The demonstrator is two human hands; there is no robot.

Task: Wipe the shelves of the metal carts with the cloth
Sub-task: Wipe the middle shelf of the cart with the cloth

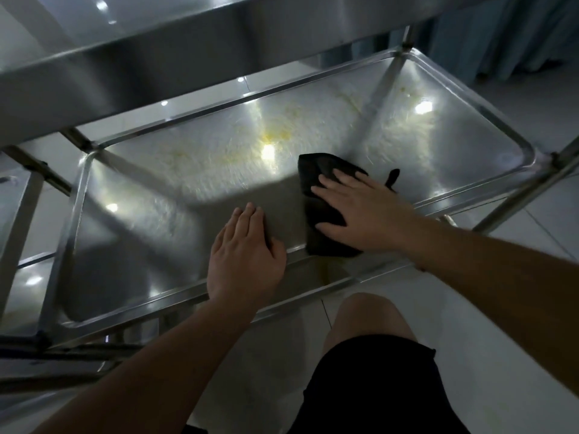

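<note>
Head view: we look down on a steel cart shelf [150, 220] with yellowish smears. Our right hand [366, 211] presses flat, fingers spread, on a black cloth [316, 183] near the front rim. Our left hand [247, 258] rests flat just beside it.

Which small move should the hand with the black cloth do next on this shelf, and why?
Probably slide the right hand, pressing flat on the black cloth, away toward the yellowish smears in the middle of the shelf. The cloth lies near the front rim, the smears are beyond it, and the left hand rests flat on the shelf beside it.
</note>
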